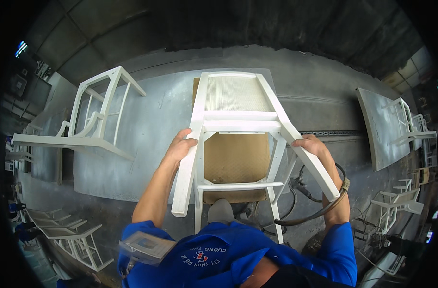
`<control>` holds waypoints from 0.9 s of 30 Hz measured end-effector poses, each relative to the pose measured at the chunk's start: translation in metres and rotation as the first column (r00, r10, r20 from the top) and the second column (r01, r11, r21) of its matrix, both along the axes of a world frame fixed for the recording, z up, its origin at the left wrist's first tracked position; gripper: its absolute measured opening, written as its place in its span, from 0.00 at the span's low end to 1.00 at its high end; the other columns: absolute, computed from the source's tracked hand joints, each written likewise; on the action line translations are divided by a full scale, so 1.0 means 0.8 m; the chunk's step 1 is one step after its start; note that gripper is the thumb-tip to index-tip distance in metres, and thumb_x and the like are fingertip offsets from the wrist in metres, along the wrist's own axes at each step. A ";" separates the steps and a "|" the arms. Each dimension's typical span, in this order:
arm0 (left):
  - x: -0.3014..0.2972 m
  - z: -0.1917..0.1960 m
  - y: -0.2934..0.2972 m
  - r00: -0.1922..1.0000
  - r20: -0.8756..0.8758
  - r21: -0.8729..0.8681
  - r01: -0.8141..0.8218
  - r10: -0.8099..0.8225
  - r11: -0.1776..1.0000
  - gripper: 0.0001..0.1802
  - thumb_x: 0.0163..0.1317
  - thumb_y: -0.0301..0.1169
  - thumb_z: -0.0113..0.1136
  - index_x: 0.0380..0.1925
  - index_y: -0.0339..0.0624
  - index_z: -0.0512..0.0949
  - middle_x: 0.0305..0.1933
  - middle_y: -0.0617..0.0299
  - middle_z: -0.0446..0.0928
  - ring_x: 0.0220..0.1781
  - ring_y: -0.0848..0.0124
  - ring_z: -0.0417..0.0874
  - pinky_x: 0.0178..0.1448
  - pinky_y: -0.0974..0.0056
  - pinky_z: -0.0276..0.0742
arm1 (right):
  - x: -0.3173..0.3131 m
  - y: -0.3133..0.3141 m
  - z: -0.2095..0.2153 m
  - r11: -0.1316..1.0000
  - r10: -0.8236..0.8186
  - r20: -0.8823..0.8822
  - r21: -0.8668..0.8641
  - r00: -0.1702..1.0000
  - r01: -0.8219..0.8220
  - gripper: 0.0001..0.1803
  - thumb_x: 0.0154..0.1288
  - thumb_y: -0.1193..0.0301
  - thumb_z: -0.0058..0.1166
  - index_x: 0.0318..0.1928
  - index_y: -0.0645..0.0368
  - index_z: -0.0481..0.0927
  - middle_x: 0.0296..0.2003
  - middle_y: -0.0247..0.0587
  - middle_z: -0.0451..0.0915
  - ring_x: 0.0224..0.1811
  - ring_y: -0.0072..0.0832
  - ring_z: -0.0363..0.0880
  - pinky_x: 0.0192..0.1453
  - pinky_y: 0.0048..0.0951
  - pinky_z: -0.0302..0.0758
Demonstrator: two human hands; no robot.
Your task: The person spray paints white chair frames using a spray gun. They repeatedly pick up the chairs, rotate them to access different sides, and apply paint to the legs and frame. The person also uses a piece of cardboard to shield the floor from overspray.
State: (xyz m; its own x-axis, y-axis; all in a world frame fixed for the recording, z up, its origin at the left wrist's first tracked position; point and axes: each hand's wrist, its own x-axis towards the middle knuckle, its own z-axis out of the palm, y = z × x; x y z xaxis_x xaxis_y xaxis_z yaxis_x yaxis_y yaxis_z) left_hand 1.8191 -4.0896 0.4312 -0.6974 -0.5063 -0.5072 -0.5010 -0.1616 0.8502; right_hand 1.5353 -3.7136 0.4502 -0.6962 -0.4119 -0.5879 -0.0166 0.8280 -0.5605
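Hose, dark, curves at 4 o'clock. White chair at centre: woven-textured back. Left hand, right hand: fingers clamped on its sides. Bare frame, 10 o'clock.

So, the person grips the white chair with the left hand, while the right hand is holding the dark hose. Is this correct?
Not the second part: in the head view, the right hand also grips the white chair, and not the dark hose. The left hand is as you say.
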 end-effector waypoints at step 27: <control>0.000 0.001 0.489 0.241 -0.559 -0.271 0.851 -0.794 0.449 0.31 0.70 0.38 0.61 0.69 0.37 0.69 0.62 0.47 0.77 0.69 0.57 0.76 0.72 0.56 0.72 | 0.027 0.112 0.024 0.995 0.044 -0.388 0.098 0.921 -0.007 0.19 0.65 0.59 0.58 0.50 0.55 0.89 0.38 0.57 0.89 0.38 0.49 0.90 0.50 0.45 0.84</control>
State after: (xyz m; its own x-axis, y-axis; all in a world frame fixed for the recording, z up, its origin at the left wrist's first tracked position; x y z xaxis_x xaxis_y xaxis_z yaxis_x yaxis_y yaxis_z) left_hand 1.8193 -3.6983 0.4321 -0.8353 0.5343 0.1296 0.1384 -0.0238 0.9901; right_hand 1.5570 -3.6242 0.4691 -0.8677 -0.3893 -0.3092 -0.2395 0.8723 -0.4263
